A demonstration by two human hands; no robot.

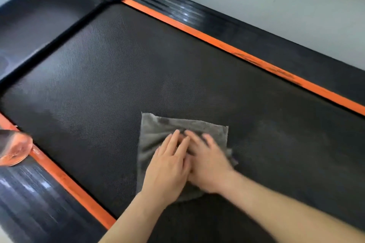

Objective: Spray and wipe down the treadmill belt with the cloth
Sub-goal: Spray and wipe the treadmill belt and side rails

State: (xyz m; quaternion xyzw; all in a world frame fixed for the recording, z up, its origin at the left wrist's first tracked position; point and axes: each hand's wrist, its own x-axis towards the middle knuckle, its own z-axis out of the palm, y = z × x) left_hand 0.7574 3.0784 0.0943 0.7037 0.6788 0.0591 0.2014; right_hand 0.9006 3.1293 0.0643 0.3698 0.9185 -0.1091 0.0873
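Cloth (158, 130): one, grey, flat on belt (98, 85), lower centre. Left hand (167, 167), right hand (209, 165): side by side, fingers straight, pressing cloth. Orange strips (217, 42): two, flanking belt. Blurred pinkish object (13, 150), possibly a bottle: one, on left rail (29, 193).

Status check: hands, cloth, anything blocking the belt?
Left hand and right hand flat, pressing grey square cloth onto black textured treadmill belt. Blurred orange object at black left side rail, clear of cloth.

both hands flat on grey cloth (158, 136), treadmill belt (102, 77)
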